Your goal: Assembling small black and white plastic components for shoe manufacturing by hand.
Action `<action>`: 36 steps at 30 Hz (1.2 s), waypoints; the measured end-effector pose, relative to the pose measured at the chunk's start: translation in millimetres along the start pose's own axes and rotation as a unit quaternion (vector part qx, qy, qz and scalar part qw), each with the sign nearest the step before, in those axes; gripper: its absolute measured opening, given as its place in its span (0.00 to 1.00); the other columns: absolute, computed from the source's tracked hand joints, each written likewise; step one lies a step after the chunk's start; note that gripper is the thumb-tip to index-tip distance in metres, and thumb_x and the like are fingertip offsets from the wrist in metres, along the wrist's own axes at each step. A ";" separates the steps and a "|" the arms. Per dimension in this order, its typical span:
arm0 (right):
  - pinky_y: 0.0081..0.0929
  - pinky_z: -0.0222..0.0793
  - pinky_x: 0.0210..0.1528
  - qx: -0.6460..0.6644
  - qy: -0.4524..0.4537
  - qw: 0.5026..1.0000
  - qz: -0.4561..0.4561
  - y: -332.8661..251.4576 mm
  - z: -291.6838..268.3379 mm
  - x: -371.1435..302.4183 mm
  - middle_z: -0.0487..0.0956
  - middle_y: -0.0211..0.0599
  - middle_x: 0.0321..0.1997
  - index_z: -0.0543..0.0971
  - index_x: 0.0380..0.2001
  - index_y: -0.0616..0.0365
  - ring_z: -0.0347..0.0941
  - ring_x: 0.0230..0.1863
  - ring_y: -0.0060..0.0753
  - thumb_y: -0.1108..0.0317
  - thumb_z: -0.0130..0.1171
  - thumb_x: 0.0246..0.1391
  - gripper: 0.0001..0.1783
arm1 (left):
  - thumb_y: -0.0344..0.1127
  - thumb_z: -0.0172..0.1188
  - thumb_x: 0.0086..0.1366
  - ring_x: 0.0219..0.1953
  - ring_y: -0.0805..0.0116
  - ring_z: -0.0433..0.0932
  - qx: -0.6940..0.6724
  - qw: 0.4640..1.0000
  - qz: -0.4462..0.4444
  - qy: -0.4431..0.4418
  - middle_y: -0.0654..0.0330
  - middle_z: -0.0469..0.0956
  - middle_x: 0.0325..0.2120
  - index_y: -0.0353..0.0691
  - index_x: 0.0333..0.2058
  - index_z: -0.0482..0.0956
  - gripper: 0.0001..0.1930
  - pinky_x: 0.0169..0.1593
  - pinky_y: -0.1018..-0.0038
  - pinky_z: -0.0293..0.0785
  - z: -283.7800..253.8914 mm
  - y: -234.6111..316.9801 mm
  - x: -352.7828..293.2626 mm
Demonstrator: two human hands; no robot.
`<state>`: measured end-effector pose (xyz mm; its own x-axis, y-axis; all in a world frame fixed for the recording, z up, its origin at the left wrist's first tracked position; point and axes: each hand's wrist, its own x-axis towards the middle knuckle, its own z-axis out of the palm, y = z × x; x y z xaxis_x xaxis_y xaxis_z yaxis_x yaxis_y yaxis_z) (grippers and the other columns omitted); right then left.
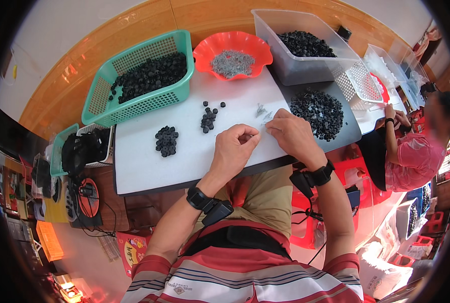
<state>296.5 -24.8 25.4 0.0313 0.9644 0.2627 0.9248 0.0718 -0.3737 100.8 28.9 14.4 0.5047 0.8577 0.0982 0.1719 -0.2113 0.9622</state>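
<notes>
Over the white work surface (144, 174), my left hand (233, 150) is closed in a pinch, thumb against fingertips. Whatever it holds is too small to make out. My right hand (294, 136) is closed too, its fingertips low beside a few small metal pins (262, 110); what is in them I cannot tell. Just left of my hands lies a loose group of black round caps (208, 120). A tighter cluster of black caps (166, 141) sits farther left. Right of my right hand, a wide pile of small black parts (317, 115) covers part of a dark mat (354, 132).
Along the back stand a green basket (134, 107) of black caps, a red scalloped bowl (205, 48) of metal pins and a clear tub (298, 73) of black parts. At right, a person (412, 156) in pink works near a white basket (359, 83).
</notes>
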 end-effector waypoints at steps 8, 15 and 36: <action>0.45 0.76 0.37 -0.055 -0.027 0.997 -0.043 -6.9 -5.3 -1.6 0.77 0.39 0.39 0.80 0.34 0.57 0.80 0.37 0.50 0.76 0.55 0.53 0.07 | 0.30 0.67 0.64 0.32 0.78 0.81 -0.009 1.000 -0.003 0.001 0.61 0.85 0.30 0.32 0.39 0.84 0.08 0.38 0.78 0.76 -0.3 -2.5 -0.5; 0.44 0.75 0.41 -0.045 -0.019 0.994 -0.093 -2.6 -2.9 -2.6 0.78 0.39 0.38 0.78 0.36 0.58 0.77 0.41 0.48 0.77 0.56 0.51 0.08 | 0.30 0.67 0.64 0.32 0.78 0.81 -0.008 1.000 0.005 0.000 0.61 0.85 0.30 0.31 0.39 0.85 0.08 0.39 0.78 0.77 -0.2 -2.4 -0.1; 0.45 0.70 0.41 0.212 0.014 0.976 -0.051 -33.2 -16.3 -30.5 0.77 0.49 0.34 0.73 0.38 0.61 0.75 0.38 0.58 0.77 0.59 0.57 0.07 | 0.33 0.64 0.70 0.36 0.74 0.82 -0.300 0.932 -0.132 -0.156 0.59 0.83 0.39 0.30 0.47 0.81 0.12 0.44 0.77 0.81 -11.1 0.9 -3.4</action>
<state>271.0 -60.8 44.2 -0.0377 0.9400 0.3392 0.6840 0.2717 -0.6770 89.8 31.0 17.8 0.7487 0.6455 -0.1508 -0.1314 0.3676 0.9207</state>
